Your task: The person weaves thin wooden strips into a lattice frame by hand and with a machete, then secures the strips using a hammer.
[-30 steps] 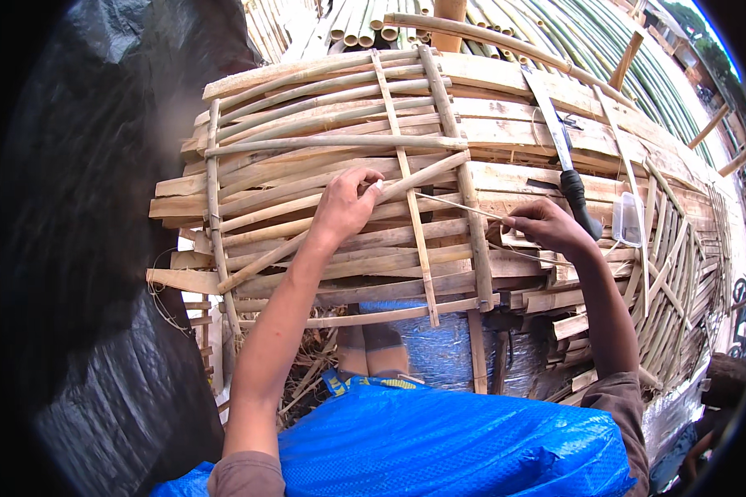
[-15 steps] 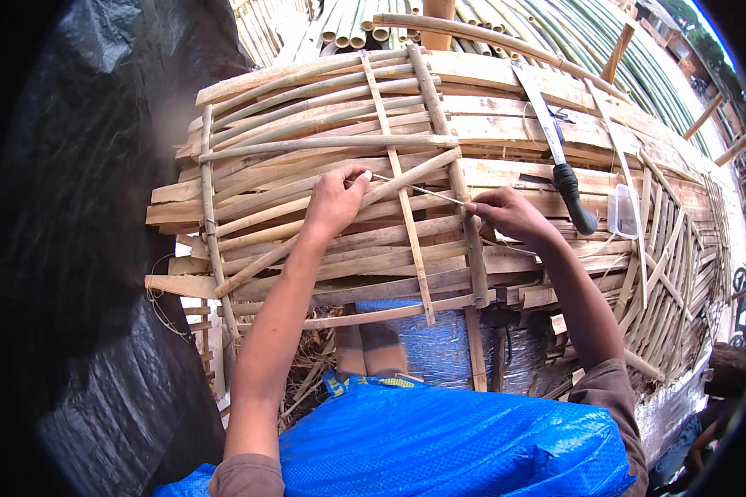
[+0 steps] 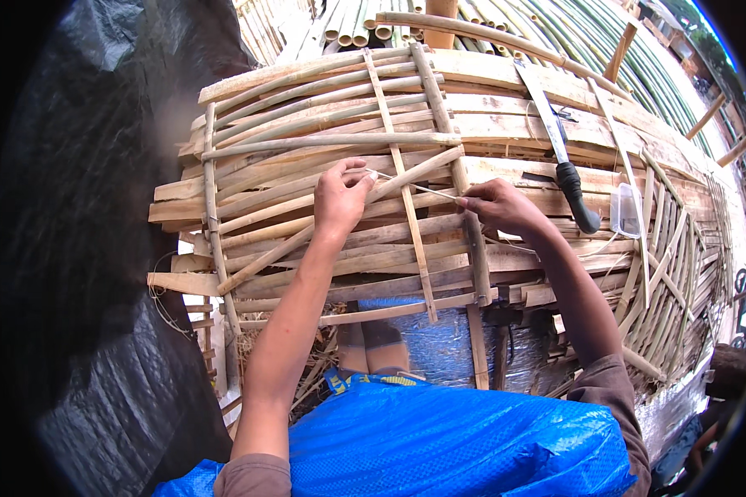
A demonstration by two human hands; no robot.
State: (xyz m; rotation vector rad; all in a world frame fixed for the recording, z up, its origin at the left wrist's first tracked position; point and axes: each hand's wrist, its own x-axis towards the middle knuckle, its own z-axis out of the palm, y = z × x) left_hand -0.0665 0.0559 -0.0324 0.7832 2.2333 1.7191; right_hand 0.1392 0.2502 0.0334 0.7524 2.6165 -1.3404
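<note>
A lattice panel of split bamboo slats (image 3: 331,143) lies in front of me on a stack of wooden planks. A diagonal slat (image 3: 278,258) and a thin upright strip (image 3: 414,236) cross near its right side. Between my hands runs a thin pale cord (image 3: 436,193), stretched taut by that crossing. My left hand (image 3: 340,199) pinches its left end above the slats. My right hand (image 3: 501,207) pinches the other end beside the thick right upright (image 3: 475,248).
A machete with a black handle (image 3: 574,195) lies on the planks (image 3: 506,132) to the right, near a clear plastic container (image 3: 626,210). Another bamboo lattice (image 3: 667,273) lies farther right. Black sheeting (image 3: 99,207) hangs at left. Bamboo poles (image 3: 360,31) are stacked behind.
My right hand has shifted slightly left, and my left hand slightly right, so they are a little closer together. Both still grip the cord.
</note>
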